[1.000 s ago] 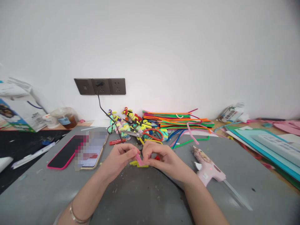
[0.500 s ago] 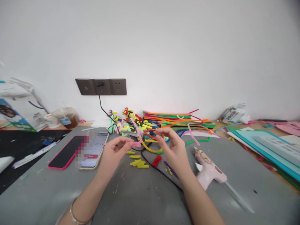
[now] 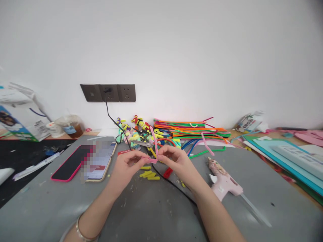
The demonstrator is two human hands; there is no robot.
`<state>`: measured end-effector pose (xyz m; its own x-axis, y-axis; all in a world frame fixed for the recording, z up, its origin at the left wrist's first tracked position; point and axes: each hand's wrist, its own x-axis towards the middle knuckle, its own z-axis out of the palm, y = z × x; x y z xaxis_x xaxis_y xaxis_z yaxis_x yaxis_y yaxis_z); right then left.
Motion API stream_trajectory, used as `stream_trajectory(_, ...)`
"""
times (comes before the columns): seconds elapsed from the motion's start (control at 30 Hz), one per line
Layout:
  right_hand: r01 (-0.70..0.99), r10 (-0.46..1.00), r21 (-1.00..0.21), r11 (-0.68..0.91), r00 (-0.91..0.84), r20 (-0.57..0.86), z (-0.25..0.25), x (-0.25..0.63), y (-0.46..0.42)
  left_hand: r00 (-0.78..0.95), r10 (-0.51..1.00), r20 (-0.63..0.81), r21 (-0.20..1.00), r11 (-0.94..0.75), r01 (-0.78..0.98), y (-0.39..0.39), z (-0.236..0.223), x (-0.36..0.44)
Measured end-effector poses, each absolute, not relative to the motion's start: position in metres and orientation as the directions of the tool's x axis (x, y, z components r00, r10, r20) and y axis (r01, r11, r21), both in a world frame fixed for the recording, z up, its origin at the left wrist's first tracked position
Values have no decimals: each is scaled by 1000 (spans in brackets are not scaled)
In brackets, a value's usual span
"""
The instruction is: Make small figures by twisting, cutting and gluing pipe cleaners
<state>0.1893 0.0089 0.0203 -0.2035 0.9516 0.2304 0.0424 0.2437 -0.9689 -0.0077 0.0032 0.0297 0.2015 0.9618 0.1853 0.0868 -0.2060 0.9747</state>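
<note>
Between my two hands is a pink pipe cleaner [image 3: 154, 141], bent so that one length stands upright and a short folded part lies sideways. My left hand [image 3: 128, 166] pinches the folded end between thumb and fingertips. At the bend, the thumb and fingers of my right hand [image 3: 176, 164] close on the same pipe cleaner. Below the hands lie several short yellow pipe cleaner pieces [image 3: 150, 175] and a red folded piece [image 3: 168, 173]. Behind them is a pile of small pipe cleaner figures [image 3: 141, 124], partly hidden by the pink piece.
A pink glue gun [image 3: 224, 181] with a glue stick lies at right, its black cord [image 3: 176, 187] crossing the mat. Bundled pipe cleaners [image 3: 186, 129] lie by the wall. Two phones [image 3: 73, 164] rest at left, near a lidded drink cup [image 3: 73, 127]. Coloured sheets [image 3: 272, 151] are stacked at right.
My right hand has moved left and down and now grips the pink pipe cleaner beside my left hand. The pink piece has shifted right, its long part more upright.
</note>
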Motion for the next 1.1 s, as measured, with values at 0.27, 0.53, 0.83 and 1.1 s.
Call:
stream_trajectory(0.27, 83, 935, -967, 240, -286, 207, 24, 191, 5, 199, 974, 111, 991, -124, 53, 4, 29, -9)
stream_trajectory(0.53, 94, 936, -969, 227, -295, 191, 23, 191, 5, 189, 976, 106, 990, -122, 75, 3, 30, -8)
stream_trajectory(0.83, 86, 927, -973, 214, -333, 175, 19, 187, 4, 238, 965, 108, 990, -126, 61, 0, 35, -5)
stream_trajectory(1.1, -3, 942, -989, 146, -305, 140, 18, 188, 5, 185, 976, 115, 988, -132, 83, 2, 33, -7)
